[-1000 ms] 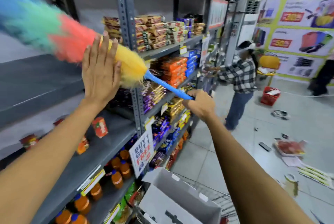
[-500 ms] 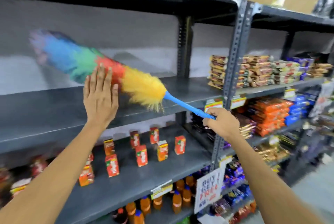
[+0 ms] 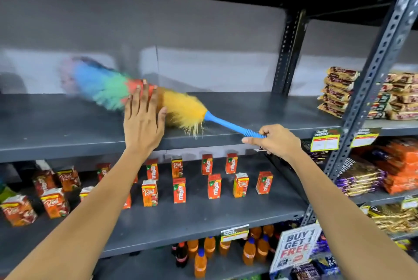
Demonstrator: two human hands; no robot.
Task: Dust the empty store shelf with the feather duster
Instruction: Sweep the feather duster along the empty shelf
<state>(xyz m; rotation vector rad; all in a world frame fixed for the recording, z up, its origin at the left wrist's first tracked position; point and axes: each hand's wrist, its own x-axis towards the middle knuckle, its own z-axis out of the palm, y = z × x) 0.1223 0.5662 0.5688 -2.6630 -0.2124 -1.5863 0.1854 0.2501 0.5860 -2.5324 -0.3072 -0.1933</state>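
Note:
A rainbow feather duster (image 3: pixel 181 110) with a blue plastic handle lies low over the bare grey shelf board (image 3: pixel 260 110), its blue and pink tip blurred at the left. My right hand (image 3: pixel 274 140) is closed around the ribbed end of the handle, in front of the shelf edge. My left hand (image 3: pixel 143 121) is raised flat with fingers together, palm toward the red and orange part of the feathers, covering that part. I cannot tell whether the palm touches the feathers.
Small orange juice cartons (image 3: pixel 213 186) stand on the shelf below, orange drink bottles (image 3: pixel 248 252) lower still. A perforated metal upright (image 3: pixel 371 89) bounds the bay at the right, with stacked snack packs (image 3: pixel 339 92) beyond it. A promo sign (image 3: pixel 296 248) hangs low right.
The view swung left from the aisle onto the bare shelf. The duster came down from the air to the shelf board, with both hands following it.

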